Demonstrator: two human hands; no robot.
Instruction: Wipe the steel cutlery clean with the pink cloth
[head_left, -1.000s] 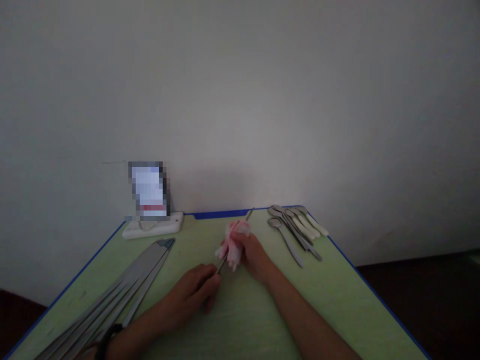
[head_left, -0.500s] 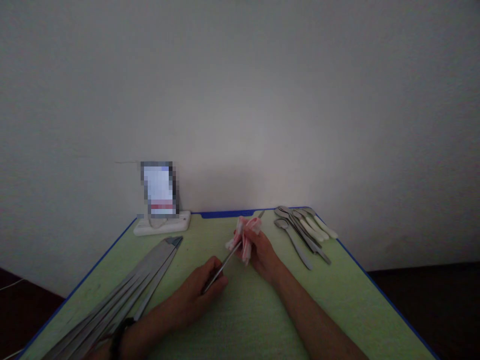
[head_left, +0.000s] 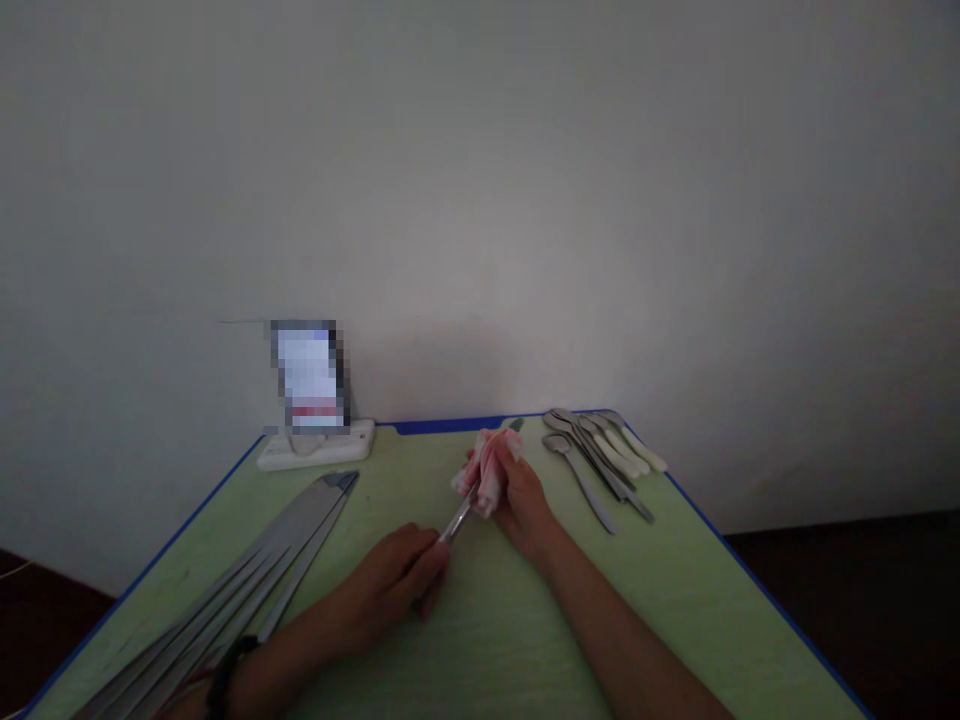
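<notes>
While the left hand [head_left: 397, 575] grips a slim silver metal utensil [head_left: 457, 521], apparently steadying it toward one o'clock, the right hand [head_left: 526, 510] clasps a pink-and-white cloth [head_left: 489, 468] around it.

The pale green worktop [head_left: 495, 650] has blue edging [head_left: 780, 603], with a wider blue strip [head_left: 450, 427] at its far edge, against the wall. Near the far left corner lies a white base [head_left: 319, 453]; nearer, along the left side, a long grey pleated item [head_left: 247, 565] narrows toward its far end. Toward the far right corner lie overlapping metal cutlery [head_left: 592, 450], pale-handled utensils [head_left: 624, 458] and, just beside them, a metal spoon [head_left: 581, 480]
</notes>
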